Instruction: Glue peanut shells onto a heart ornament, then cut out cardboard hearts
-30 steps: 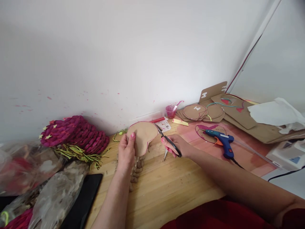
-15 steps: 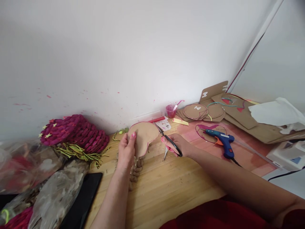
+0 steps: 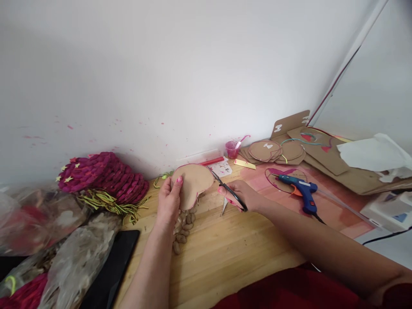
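My left hand [image 3: 170,199] grips a heart-shaped piece of cardboard [image 3: 193,182] by its left side, thumb on the face. A dark pinkish line runs along the cardboard's edge. In my right hand [image 3: 240,195] is a pair of black-handled scissors [image 3: 233,196], its blades at the cardboard's upper right edge. Whether the blades are apart is too small to tell. Under the cardboard, several brown peanut-shaped pieces [image 3: 182,234] lie on the wooden table [image 3: 219,257], partly hidden by it and my left hand.
A blue glue gun [image 3: 301,189] lies on a cardboard heart at right. Behind it are cut cardboard shapes [image 3: 265,151] and a pink-stained cup [image 3: 232,149]. Stacked magenta pieces [image 3: 106,178] with yellow-green strings stand at left, near plastic bags [image 3: 77,257] and a black flat object [image 3: 112,266].
The cardboard has turned slightly in my left hand and sits a little further left, so more of the brown pieces shows. The scissors stay at its edge.
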`<state>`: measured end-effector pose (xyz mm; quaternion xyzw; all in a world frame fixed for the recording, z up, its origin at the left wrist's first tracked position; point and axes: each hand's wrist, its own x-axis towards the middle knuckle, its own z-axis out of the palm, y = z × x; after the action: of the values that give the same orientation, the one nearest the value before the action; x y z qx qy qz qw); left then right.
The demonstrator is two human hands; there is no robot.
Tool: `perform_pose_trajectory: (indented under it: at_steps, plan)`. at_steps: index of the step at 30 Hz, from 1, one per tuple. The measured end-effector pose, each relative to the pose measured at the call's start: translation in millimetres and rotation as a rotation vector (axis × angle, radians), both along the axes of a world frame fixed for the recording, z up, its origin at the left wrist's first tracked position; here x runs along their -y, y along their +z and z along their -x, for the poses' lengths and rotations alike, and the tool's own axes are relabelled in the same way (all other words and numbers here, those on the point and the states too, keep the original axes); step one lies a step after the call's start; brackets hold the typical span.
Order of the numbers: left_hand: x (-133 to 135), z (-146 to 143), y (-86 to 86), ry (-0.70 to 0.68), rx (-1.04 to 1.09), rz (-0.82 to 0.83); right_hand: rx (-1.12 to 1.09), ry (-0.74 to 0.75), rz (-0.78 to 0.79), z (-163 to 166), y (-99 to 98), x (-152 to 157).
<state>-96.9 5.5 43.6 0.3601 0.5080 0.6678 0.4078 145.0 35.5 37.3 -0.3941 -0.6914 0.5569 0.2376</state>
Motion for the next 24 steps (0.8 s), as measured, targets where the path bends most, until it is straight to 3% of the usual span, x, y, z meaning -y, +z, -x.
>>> perform_pose_trajectory:
  at_steps: [5, 13, 24]
  plan:
    - [0.0, 5.0, 1.5, 0.003, -0.023, 0.012, 0.084, 0.016, 0.033, -4.2, 1.6, -3.6]
    - [0.0, 5.4, -2.7, -0.052, -0.051, 0.025, 0.043, 0.082, 0.039, -8.3, 2.5, -8.1]
    - [0.4, 6.8, 1.3, -0.039, -0.042, 0.049, 0.052, 0.057, 0.062, -3.8, 7.6, -1.8]
